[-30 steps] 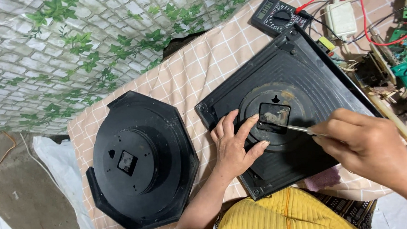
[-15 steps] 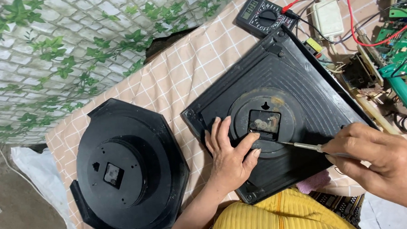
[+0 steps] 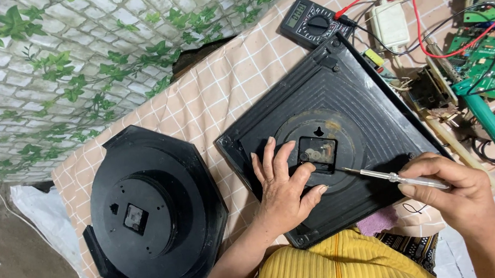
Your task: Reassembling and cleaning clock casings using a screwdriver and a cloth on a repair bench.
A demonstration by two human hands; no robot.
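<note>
Clock back (image 3: 334,96) is pinned flat by the open left hand (image 3: 280,190) while the right hand (image 3: 455,188) grips a screwdriver (image 3: 394,177), tip just short of the exposed movement (image 3: 316,151), needing careful aim.

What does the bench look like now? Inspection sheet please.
Surface: table under a beige checked cloth.
Job's things: square black plastic clock back, movement window open at centre; slim clear-handled screwdriver, tip just right of the window.
Clutter: octagonal black clock back to the left; black multimeter; green circuit boards; teal-handled soldering iron.
Grippers: left hand flat on the square back; right hand grips the screwdriver.
Cables: red and black leads.
Surroundings: leaf-print brick wall covering.
</note>
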